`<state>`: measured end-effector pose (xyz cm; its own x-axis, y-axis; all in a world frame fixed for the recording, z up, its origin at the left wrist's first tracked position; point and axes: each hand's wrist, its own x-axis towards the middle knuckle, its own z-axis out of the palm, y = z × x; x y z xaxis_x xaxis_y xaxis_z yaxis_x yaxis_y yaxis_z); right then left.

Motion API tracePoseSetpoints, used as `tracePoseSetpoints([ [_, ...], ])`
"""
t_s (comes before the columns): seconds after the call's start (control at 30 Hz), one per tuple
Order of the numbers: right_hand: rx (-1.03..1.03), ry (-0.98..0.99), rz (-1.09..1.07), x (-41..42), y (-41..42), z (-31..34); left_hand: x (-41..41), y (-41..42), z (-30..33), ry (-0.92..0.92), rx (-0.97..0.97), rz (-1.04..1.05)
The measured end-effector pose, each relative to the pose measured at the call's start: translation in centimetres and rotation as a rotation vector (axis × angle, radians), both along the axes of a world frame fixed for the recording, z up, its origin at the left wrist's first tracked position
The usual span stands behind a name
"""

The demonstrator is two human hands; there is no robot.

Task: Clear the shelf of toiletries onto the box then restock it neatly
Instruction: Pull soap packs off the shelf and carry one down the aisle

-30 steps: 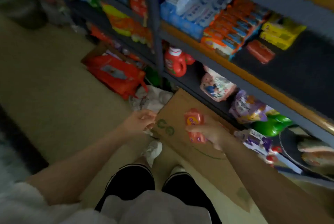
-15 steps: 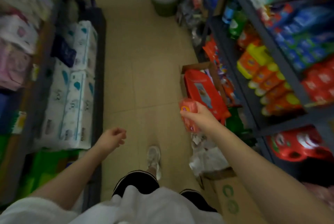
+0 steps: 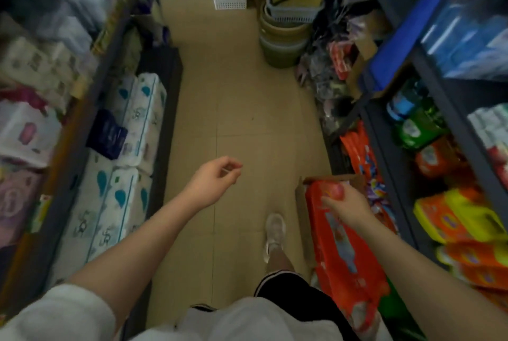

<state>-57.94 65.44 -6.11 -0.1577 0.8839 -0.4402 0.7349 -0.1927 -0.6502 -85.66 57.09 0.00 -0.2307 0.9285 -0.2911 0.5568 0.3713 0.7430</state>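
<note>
Shop aisle, tiled floor (image 3: 242, 109). Right hand (image 3: 347, 207) grips a red soap pack (image 3: 334, 191) directly above the open carton (image 3: 301, 203); left hand (image 3: 211, 182), loosely curled and empty, lies farther away.

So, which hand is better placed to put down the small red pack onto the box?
The right hand: it already holds the small red pack above the open box. The left hand hangs empty over the floor.

A small shop aisle — metal shelving (image 3: 428, 71) packed with detergent bottles (image 3: 417, 129), tissue-roll packs (image 3: 137, 118) and stacked plastic baskets (image 3: 286, 38) on either side.
</note>
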Motion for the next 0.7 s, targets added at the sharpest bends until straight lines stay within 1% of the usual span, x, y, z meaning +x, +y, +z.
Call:
tracePoseSetpoints([
  [0.13, -0.025, -0.014, -0.044, -1.9, 11.7, -0.5, -2.4, 11.1, 0.6, 0.132, 0.036, -0.082],
  [0.23, -0.004, -0.008, 0.009, -5.4, 20.7, 0.7, -5.1, 18.1, 0.7, 0.159, 0.0, -0.06],
  [0.37, 0.036, 0.031, 0.105, -12.3, 31.5, 3.4, -10.3, 26.0, -0.6, 0.233, -0.078, -0.016],
  [0.53, 0.08, 0.12, 0.215, -21.3, 43.7, 5.2, -17.7, 35.8, -3.3, 0.257, -0.176, 0.062],
  [0.63, 0.097, 0.132, 0.231, -25.8, 50.9, 5.0, -22.2, 43.0, -3.9, 0.268, -0.174, 0.062],
  [0.7, 0.078, 0.121, 0.203, -28.3, 55.9, 4.7, -25.2, 48.6, -3.4, 0.27, -0.167, 0.035],
])
